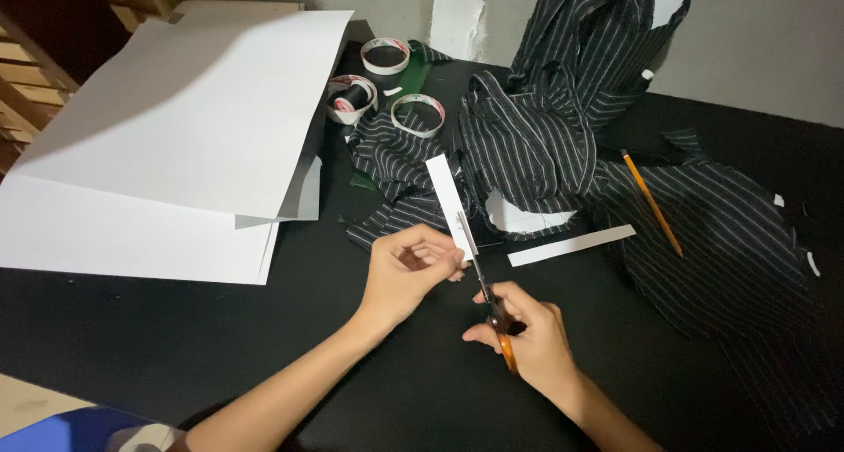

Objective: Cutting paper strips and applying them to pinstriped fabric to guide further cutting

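My left hand (406,272) pinches the lower end of a narrow white paper strip (447,193) that stands up and tilts away from me. My right hand (526,333) grips orange-handled scissors (486,289), whose blades meet the strip's right edge near my left fingertips. Both hands hover above a black table (158,329). A second white paper strip (571,245) lies flat just right of the scissors.
Large white paper sheets (176,135) cover the table's left. Black pinstriped fabric (563,127) is heaped at the back and spreads right, with a yellow pencil (651,202) on it. Three tape rolls (385,56) sit at the back. Small paper scraps (813,264) lie far right.
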